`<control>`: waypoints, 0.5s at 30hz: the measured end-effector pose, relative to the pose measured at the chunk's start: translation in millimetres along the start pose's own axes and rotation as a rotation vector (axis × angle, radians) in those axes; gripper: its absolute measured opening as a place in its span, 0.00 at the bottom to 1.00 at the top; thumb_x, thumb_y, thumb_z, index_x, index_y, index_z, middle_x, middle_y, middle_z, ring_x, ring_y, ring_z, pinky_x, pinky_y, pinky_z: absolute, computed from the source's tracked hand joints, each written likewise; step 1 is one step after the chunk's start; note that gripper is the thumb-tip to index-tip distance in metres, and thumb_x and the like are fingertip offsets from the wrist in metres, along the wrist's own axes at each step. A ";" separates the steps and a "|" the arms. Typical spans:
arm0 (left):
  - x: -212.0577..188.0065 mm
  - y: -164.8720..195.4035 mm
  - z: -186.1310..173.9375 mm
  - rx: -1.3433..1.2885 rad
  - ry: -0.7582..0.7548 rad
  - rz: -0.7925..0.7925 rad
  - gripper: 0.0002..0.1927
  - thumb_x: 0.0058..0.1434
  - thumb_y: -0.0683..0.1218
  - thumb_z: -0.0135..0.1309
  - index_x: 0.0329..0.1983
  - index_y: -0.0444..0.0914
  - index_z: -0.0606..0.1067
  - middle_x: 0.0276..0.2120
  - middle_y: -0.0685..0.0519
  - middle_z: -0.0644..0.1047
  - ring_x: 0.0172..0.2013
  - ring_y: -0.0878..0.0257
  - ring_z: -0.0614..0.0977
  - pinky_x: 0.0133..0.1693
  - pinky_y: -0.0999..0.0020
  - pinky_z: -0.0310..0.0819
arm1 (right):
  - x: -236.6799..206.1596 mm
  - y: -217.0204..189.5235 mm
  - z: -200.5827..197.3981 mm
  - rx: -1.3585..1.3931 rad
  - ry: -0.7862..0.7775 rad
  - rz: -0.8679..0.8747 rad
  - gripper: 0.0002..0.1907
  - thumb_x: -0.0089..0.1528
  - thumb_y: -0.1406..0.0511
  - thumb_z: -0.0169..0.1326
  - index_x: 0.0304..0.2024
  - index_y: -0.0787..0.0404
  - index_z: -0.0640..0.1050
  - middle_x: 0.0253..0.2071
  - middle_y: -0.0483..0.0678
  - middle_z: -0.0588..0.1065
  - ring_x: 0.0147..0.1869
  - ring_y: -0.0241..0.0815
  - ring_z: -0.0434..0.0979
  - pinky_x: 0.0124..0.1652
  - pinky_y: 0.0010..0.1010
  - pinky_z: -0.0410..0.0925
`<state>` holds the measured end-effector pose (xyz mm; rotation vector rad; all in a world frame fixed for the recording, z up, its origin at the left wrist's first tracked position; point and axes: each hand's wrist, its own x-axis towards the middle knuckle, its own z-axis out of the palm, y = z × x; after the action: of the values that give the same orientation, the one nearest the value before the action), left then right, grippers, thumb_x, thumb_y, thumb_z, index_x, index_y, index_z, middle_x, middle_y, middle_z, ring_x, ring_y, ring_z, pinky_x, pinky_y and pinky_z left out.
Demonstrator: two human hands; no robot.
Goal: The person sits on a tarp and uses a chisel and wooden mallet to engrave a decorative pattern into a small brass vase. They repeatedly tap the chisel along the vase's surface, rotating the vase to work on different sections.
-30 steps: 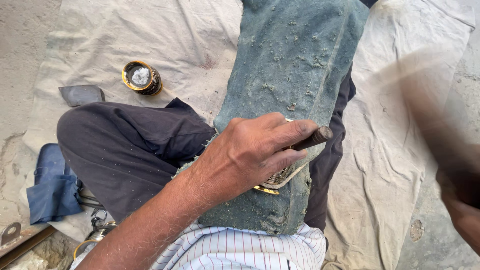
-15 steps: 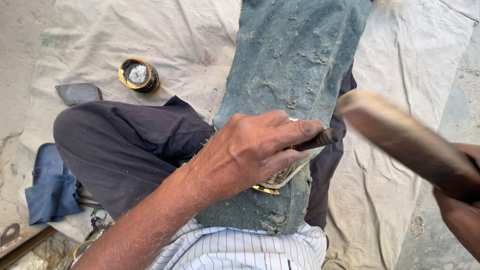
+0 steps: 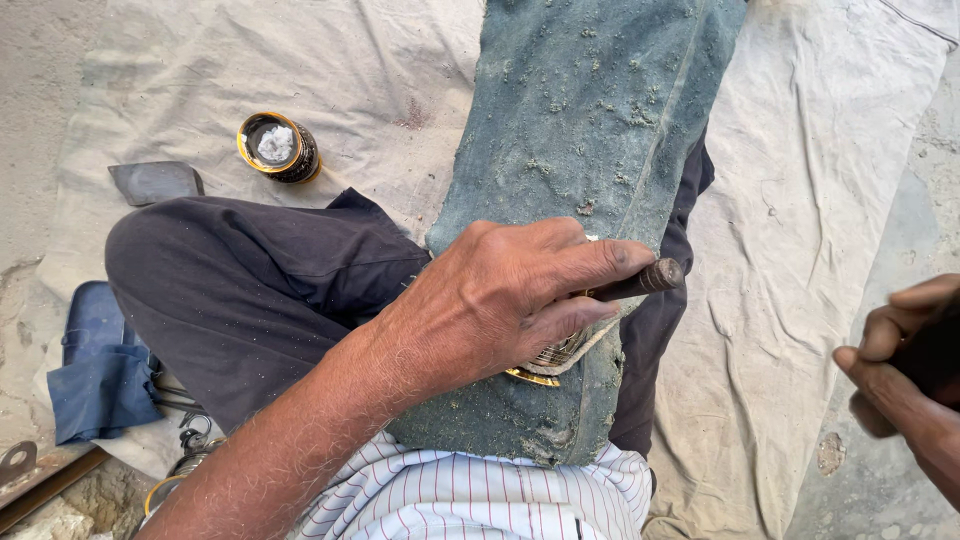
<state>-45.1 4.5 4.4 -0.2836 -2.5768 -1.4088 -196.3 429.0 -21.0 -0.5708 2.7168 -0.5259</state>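
Note:
My left hand (image 3: pixel 500 300) rests on a dusty teal cloth (image 3: pixel 590 120) draped over my lap. It grips a dark rod-like tool (image 3: pixel 650 278) whose end sticks out past my fingers. Under the same hand lies a patterned piece with a gold rim (image 3: pixel 550 365), pressed against the cloth and mostly hidden. My right hand (image 3: pixel 900 370) is at the right edge, away from the work, with its fingers curled around a dark handle that is cut off by the frame.
A small gold-rimmed bowl (image 3: pixel 275 145) with white stuff in it stands on the pale sheet (image 3: pixel 800 200) at upper left, a dark flat piece (image 3: pixel 155 182) beside it. A blue cloth (image 3: pixel 100 380) and metal tools (image 3: pixel 30 470) lie at lower left.
The wooden mallet that swung across the right side has gone out of view, and my right hand has drawn back to the right edge. My left hand keeps its grip in place.

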 end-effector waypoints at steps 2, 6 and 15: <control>-1.8 1.7 1.4 0.024 0.015 0.002 0.22 0.64 0.49 0.63 0.61 0.45 0.75 0.30 0.54 0.74 0.27 0.62 0.79 0.30 0.64 0.78 | 1.6 6.8 2.9 0.000 -0.005 0.008 0.15 0.67 0.74 0.58 0.53 0.67 0.69 0.32 0.53 0.74 0.26 0.43 0.77 0.26 0.35 0.73; -10.8 8.3 2.4 -0.081 0.101 -0.037 0.21 0.65 0.48 0.63 0.61 0.44 0.75 0.36 0.56 0.78 0.33 0.66 0.82 0.34 0.70 0.82 | 6.5 2.5 3.1 -0.228 0.056 -0.155 0.13 0.63 0.75 0.59 0.48 0.61 0.72 0.30 0.50 0.75 0.27 0.41 0.78 0.31 0.33 0.73; -17.0 14.9 6.9 -0.154 0.175 -0.178 0.23 0.64 0.46 0.64 0.61 0.40 0.74 0.41 0.52 0.81 0.35 0.62 0.86 0.36 0.69 0.83 | 14.6 -12.9 -9.8 0.008 0.016 -0.164 0.22 0.62 0.76 0.53 0.57 0.64 0.65 0.29 0.49 0.69 0.27 0.34 0.71 0.27 0.32 0.70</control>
<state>-25.5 16.9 8.4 0.0482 -2.4060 -1.6180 -208.5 414.4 -10.3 -0.7954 2.6962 -0.5846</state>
